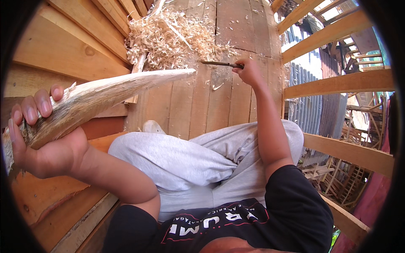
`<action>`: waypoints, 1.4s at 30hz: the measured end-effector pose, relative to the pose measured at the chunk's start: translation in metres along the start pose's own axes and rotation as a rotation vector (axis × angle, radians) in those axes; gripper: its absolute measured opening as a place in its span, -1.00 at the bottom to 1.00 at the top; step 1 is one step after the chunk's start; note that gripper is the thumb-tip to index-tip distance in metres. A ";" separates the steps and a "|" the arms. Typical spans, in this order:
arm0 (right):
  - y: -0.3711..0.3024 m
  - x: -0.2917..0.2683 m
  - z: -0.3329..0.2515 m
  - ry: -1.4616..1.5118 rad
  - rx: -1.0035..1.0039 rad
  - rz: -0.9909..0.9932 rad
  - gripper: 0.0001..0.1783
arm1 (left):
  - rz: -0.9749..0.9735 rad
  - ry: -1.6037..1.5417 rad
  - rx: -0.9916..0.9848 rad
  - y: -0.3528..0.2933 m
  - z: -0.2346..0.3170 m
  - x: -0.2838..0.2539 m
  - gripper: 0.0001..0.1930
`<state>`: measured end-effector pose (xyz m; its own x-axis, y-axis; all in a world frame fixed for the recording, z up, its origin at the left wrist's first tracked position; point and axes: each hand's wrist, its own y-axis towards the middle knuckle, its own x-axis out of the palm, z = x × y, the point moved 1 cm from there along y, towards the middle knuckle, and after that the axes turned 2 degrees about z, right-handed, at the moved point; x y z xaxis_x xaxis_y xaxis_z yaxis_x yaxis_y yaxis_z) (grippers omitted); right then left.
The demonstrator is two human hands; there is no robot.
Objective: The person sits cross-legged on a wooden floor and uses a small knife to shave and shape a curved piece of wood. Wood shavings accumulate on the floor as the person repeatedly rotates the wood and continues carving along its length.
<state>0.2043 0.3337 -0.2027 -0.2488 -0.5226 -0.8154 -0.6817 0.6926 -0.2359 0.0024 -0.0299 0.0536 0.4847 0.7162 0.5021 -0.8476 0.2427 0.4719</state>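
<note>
My left hand is wrapped round the thick end of a long piece of wood at the left. The wood is pale, with rough grain along its lower side, and tapers to a whittled point toward the middle of the view. In my right hand, closed round its dark handle, is a knife. Its narrow blade points left, a little beyond the wood's tip and apart from it. The handle is mostly hidden in my fist.
A heap of curly wood shavings lies on the plank floor ahead. A board wall runs along the left. Wooden rails stand at the right, with corrugated metal sheets beyond. My crossed legs in grey trousers are below.
</note>
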 end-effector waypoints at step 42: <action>-0.005 0.050 -0.023 0.011 -0.285 -0.394 -0.73 | 0.043 0.080 -0.055 0.001 0.006 -0.011 -0.81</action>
<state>0.1796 0.2922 -0.2303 0.0601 -0.7237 -0.6875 -0.8866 0.2778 -0.3699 -0.0022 -0.0413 0.0531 0.4306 0.7764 0.4602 -0.8789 0.2448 0.4093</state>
